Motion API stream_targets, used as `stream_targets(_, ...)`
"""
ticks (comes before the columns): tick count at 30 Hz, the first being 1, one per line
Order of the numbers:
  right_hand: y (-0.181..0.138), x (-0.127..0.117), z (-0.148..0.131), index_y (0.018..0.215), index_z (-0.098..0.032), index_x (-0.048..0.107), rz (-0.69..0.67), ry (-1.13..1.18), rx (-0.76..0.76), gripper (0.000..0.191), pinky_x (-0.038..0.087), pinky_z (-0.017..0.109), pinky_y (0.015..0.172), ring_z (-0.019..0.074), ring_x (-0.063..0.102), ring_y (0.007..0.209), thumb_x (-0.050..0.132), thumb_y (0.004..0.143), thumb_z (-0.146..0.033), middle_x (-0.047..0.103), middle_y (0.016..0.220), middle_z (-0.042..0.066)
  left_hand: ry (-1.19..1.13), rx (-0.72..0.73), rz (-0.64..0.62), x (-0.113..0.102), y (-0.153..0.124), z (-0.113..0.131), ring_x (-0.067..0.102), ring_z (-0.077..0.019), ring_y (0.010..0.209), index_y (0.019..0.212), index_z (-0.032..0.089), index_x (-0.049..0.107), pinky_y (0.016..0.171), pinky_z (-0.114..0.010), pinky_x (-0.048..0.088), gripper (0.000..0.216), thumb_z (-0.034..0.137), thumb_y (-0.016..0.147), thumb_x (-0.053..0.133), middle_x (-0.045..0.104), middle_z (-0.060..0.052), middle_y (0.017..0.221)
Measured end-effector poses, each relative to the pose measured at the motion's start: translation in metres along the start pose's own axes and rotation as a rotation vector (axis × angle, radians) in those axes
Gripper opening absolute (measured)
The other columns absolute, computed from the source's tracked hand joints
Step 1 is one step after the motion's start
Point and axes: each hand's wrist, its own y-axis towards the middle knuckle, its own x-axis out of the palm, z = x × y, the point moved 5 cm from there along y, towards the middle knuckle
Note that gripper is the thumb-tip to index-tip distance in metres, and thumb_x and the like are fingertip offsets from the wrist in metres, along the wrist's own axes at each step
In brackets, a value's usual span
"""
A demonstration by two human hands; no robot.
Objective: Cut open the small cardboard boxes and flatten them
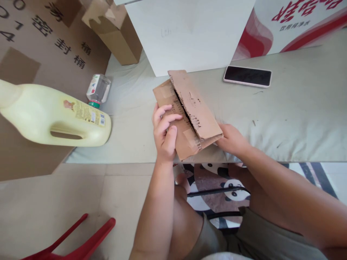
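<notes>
A small brown cardboard box (199,104) is held between my two hands, tilted, above the light green cloth-covered surface. Its top flap stands slightly raised, with a dark gap along a torn, ragged edge. My left hand (166,131) grips the box from the left, fingers curled over its near face and thumb pressed against it. At the box's lower right corner is my right hand (231,139), closed around the edge; its fingertips are hidden behind the cardboard.
A pale yellow jug (38,115) and a clear bottle with a green cap (99,88) lie at the left, by a large carton (59,32). White box (192,36) stands behind; a phone (248,76) lies right. Red chair legs (81,240) show lower left.
</notes>
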Motion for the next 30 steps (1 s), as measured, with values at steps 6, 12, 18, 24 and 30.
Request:
stream_targets(6,-0.0008,-0.0005,-0.0001,0.12,-0.021,0.064,0.015,-0.015,-0.015,0.041,0.049,0.04,0.077,0.0325,0.068,0.097,0.038,0.09,-0.031,0.075,0.106,0.011,0.001,0.005,0.007,0.0003,-0.0001,-0.0011,0.051,-0.0253,0.128,0.099,0.026,0.069,0.124,-0.05,0.021,0.035,0.049,0.095,0.043,0.057,-0.006,0.126)
stream_targets(12,-0.0006,-0.0003,0.0002,0.121,-0.021,0.064,0.006,-0.021,0.006,0.042,0.048,0.039,0.077,0.0325,0.068,0.098,0.038,0.09,-0.032,0.075,0.106,0.011,0.034,-0.018,0.005,0.0003,-0.0004,-0.0025,0.05,-0.0257,0.129,0.099,0.025,0.068,0.124,-0.05,0.021,0.04,0.054,0.095,0.041,0.057,-0.006,0.125)
stream_targets(18,-0.0015,-0.0001,0.0007,0.12,-0.022,0.065,0.028,-0.02,-0.02,0.041,0.048,0.037,0.074,0.0314,0.068,0.095,0.038,0.091,-0.033,0.075,0.104,0.01,0.009,-0.021,-0.002,0.0005,-0.0007,-0.0022,0.049,-0.0262,0.13,0.099,0.026,0.068,0.122,-0.05,0.025,0.038,0.053,0.095,0.042,0.057,-0.007,0.127)
stream_targets(24,-0.0013,-0.0001,0.0014,0.117,-0.022,0.066,0.057,-0.071,-0.046,0.041,0.046,0.036,0.067,0.031,0.067,0.088,0.037,0.092,-0.034,0.076,0.098,0.011,0.027,-0.025,-0.007,0.0006,-0.0008,-0.002,0.049,-0.0263,0.13,0.1,0.026,0.068,0.123,-0.049,0.022,0.039,0.054,0.095,0.04,0.057,-0.006,0.127)
stream_targets(30,-0.0015,0.0013,0.0032,0.116,-0.021,0.066,0.062,-0.098,-0.042,0.042,0.044,0.035,0.065,0.0312,0.067,0.087,0.035,0.093,-0.037,0.076,0.096,0.011,0.014,-0.023,0.001,0.0001,-0.0007,-0.0017,0.049,-0.026,0.13,0.099,0.026,0.068,0.123,-0.049,0.022,0.037,0.052,0.095,0.042,0.057,-0.006,0.127)
